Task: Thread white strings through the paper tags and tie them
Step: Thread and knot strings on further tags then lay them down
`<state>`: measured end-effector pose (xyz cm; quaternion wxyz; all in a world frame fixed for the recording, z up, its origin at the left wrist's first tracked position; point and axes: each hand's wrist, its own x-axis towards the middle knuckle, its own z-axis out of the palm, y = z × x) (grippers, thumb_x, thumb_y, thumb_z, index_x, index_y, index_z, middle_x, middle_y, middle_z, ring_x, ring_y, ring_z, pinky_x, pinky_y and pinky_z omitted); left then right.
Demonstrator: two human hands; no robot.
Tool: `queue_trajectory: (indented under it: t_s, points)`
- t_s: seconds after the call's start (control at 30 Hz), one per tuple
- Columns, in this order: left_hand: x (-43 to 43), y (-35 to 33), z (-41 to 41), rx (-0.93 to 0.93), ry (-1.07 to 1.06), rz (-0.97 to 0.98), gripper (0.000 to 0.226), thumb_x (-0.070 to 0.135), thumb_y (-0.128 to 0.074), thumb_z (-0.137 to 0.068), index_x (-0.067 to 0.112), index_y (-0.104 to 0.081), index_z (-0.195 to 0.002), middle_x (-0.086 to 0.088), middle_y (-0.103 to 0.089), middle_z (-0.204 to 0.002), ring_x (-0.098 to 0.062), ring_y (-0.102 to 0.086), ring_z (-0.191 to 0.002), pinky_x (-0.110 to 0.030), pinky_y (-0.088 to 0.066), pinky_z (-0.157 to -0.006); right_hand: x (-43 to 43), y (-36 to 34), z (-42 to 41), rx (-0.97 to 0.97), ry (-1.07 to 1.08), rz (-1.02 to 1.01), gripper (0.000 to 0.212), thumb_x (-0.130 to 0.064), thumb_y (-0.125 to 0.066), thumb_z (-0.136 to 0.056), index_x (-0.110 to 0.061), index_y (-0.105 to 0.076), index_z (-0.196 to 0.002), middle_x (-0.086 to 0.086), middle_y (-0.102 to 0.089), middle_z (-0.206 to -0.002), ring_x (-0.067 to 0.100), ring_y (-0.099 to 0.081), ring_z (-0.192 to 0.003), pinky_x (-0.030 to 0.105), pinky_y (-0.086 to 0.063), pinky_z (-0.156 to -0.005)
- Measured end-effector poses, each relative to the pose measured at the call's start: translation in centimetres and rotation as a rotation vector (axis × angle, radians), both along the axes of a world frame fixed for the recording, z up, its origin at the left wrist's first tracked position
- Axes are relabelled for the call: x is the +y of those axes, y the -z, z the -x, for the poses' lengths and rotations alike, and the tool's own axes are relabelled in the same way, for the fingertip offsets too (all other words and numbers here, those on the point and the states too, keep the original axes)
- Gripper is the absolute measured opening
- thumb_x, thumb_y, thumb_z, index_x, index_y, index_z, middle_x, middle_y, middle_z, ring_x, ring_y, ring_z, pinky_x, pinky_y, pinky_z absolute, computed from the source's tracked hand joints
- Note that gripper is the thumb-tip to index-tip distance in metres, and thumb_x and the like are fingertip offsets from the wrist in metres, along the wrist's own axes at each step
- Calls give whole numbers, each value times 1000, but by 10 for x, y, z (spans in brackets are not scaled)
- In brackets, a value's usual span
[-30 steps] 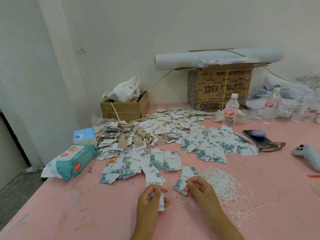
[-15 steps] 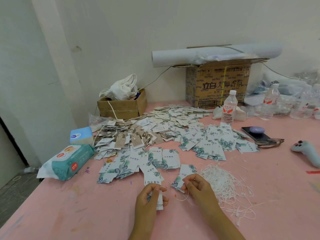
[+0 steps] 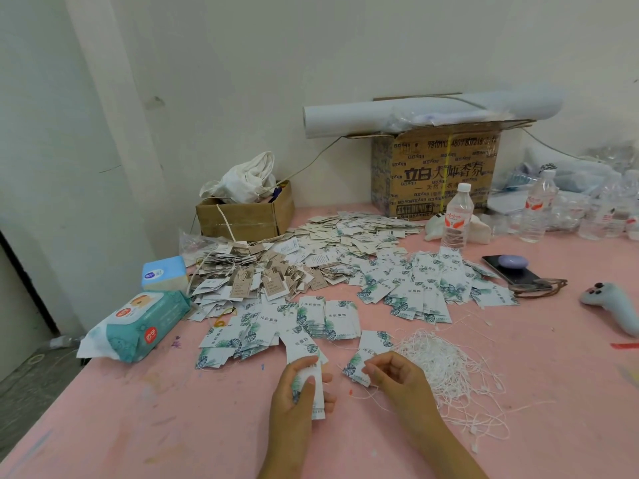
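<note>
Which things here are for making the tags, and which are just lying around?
For the job: paper tag in the left hand; right hand; white strings; tag piles.
Lying about: wet wipes, tissue box, water bottle, phone.

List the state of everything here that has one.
left hand, gripping a small stack of tags
right hand, fingers curled; hold unclear
nearest water bottle, upright, capped
wipes pack, lid shut
small box, open, cloth inside
strings, loose tangled pile

Single head cam, wide, faces fwd/down over near table (image 3: 138,426).
</note>
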<state>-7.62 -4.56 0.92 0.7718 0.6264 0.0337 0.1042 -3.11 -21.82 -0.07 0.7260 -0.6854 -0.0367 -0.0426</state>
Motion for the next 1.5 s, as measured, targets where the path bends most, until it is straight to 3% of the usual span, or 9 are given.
queue_trajectory:
  t_s: [0.37, 0.67, 0.83, 0.97, 1.07, 1.13, 1.23, 1.33, 1.5]
  points:
    - [1, 8, -5, 17, 2, 14, 16, -8, -56, -92, 3, -64, -98, -17, -73, -88, -23, -63, -59, -31, -57, -54, 0, -2, 0, 0, 13, -40, 10, 4, -70, -80, -4, -71, -86, 2, -72, -75, 8, -65, -68, 17, -51, -61]
    - [0, 10, -7, 16, -23, 2, 18, -12, -60, -87, 4, -65, -96, -14, -74, -87, -23, -64, -62, -34, -55, -59, 7, 0, 2, 7, -51, -8, 15, 5, -70, -80, -8, -73, -74, -4, -69, -62, 1, -57, -52, 9, -41, -49]
    - [0, 12, -7, 12, -13, -16, 22, -11, -63, -85, 8, -67, -95, -13, -74, -90, -22, -68, -68, -33, -56, -63, 9, -2, 5, -6, -126, 9, 21, 10, -66, -79, -8, -72, -70, -2, -75, -93, 7, -69, -74, 13, -48, -60]
    - [2, 12, -5, 1, -11, -42, 24, -4, -72, -81, 19, -72, -88, -11, -75, -89, -25, -73, -78, -32, -59, -64, 11, -2, 7, -32, -208, 66, 21, 7, -68, -77, -13, -72, -70, 2, -75, -94, 17, -71, -89, 17, -51, -73]
    - [3, 14, -6, -4, -18, -77, 24, -1, -74, -80, 22, -72, -86, -11, -76, -90, -29, -72, -82, -43, -59, -72, 11, 0, 7, -36, -232, 78, 25, 6, -68, -80, -18, -72, -71, 4, -74, -100, 20, -71, -94, 24, -53, -83]
    - [3, 15, -7, -5, -20, -85, 21, 0, -74, -81, 20, -71, -87, -10, -76, -90, -29, -72, -83, -41, -59, -72, 11, 2, 6, -65, -217, 139, 31, 6, -66, -82, -23, -72, -73, -3, -69, -116, 15, -69, -98, 21, -51, -86]
    - [2, 13, -7, 4, -13, -64, 17, 2, -74, -81, 18, -71, -87, -10, -76, -90, -27, -74, -82, -26, -57, -62, 12, 4, 7, -152, -181, 301, 35, 1, -65, -84, -32, -71, -73, -24, -52, -132, 1, -62, -108, 15, -47, -90]
    - [1, 14, -8, 18, -46, -117, 18, 7, -75, -81, 25, -73, -83, -2, -76, -91, -17, -72, -77, -17, -49, -54, 15, 5, 8, -160, -218, 291, 36, 8, -60, -83, -25, -70, -74, -7, -66, -120, 6, -66, -102, 15, -48, -86]
    - [1, 18, -11, 21, -17, -51, 17, 1, -61, -92, 14, -71, -87, -9, -76, -96, -28, -73, -89, -41, -58, -79, 16, 5, 9, -158, -243, 214, 30, 12, -55, -82, -15, -68, -76, 1, -75, -96, 15, -69, -96, 15, -49, -82]
